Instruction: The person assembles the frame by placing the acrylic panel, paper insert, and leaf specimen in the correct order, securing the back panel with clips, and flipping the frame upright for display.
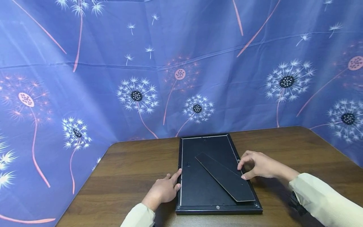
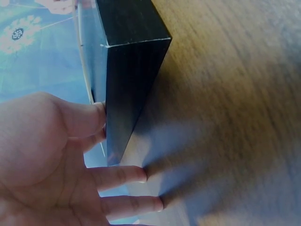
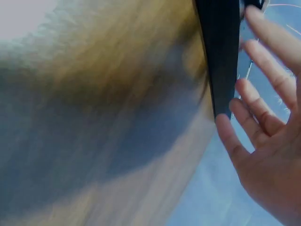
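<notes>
A black picture frame [image 1: 208,176] lies face down on the table, its back panel upward. An easel stand [image 1: 224,176] slants across that panel, its wide end near the lower right corner. My left hand [image 1: 164,190] rests against the frame's left side; in the left wrist view the thumb [image 2: 87,120] touches the rim while two straight fingers [image 2: 124,175] reach down to the table. Over the right rim is my right hand [image 1: 262,165], its thumb close to the stand and its fingers loosely bent. The right wrist view shows these fingers [image 3: 256,96] spread along the rim.
The brown wooden table [image 1: 136,168] extends to both sides of the frame. Behind it hangs a blue cloth [image 1: 170,37] with a dandelion print, meeting the table's back edge. A dark band [image 1: 297,203] shows under the right sleeve.
</notes>
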`<state>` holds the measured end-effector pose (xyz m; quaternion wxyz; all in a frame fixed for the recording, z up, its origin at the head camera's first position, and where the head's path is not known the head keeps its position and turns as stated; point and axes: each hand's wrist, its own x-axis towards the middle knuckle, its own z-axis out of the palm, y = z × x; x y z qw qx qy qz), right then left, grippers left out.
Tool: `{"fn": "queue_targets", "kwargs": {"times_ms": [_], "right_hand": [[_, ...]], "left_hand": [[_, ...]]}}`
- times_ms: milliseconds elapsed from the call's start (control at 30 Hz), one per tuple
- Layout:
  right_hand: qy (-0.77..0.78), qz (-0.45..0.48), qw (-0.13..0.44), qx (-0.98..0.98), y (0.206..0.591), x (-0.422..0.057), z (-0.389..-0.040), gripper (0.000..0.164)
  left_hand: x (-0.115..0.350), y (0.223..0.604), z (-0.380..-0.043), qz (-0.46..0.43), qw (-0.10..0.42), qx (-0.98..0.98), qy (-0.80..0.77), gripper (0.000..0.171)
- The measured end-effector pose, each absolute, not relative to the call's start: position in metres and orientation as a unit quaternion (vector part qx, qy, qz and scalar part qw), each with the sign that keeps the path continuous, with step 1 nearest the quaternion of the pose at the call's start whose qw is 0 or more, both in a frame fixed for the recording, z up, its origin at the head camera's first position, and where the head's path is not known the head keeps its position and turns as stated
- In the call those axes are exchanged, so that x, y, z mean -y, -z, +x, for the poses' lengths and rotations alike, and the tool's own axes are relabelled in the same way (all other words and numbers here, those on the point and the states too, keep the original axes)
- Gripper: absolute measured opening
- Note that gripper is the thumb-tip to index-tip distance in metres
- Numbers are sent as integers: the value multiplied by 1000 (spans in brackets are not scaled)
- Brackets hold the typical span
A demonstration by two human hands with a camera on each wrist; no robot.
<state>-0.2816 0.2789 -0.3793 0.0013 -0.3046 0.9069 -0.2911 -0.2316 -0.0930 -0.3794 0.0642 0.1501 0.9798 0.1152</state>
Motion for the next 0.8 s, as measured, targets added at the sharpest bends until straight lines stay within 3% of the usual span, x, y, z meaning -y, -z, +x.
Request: {"fn": "queue_targets", "kwargs": {"times_ms": [233,567,800], "right_hand": [[394,-362,63,-842,376,-287,-287,12],[433,-357,58,-826,366,-290,-290,19],[425,-382,95,-815,372,-292,-283,22]], "left_hand": [[94,380,-231,146,65,-980,-117,52],[94,379,-230,148,62,-980,-116,51],[92,380,-231,143,68,-981,-109,52]]}}
